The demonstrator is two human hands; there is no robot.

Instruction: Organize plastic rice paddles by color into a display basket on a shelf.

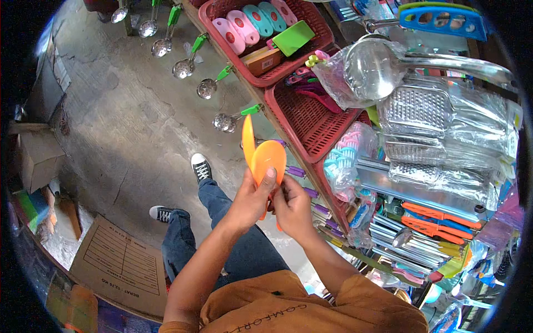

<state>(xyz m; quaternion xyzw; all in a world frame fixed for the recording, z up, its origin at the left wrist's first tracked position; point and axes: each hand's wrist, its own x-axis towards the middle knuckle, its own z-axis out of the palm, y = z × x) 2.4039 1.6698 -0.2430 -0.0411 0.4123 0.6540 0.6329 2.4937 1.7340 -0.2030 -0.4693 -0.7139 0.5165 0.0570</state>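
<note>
Both my hands meet in front of my body, above the concrete floor. My left hand (255, 197) grips orange plastic rice paddles, its thumb pressed on the round head of one orange paddle (270, 160). The head of a second orange paddle (248, 139) fans out to the left of it. Beside it, my right hand (292, 204) closes its fingers around the lower part of the same bunch, where orange handle ends poke out below. How many paddles there are is hidden by the fingers.
Along the right runs a stall with red plastic baskets (310, 120), a large ladle (370, 73) and wrapped graters (416, 110). Slotted ladles (207, 88) hang off its edge. A cardboard box (120, 266) lies lower left; my feet stand on the floor (120, 125).
</note>
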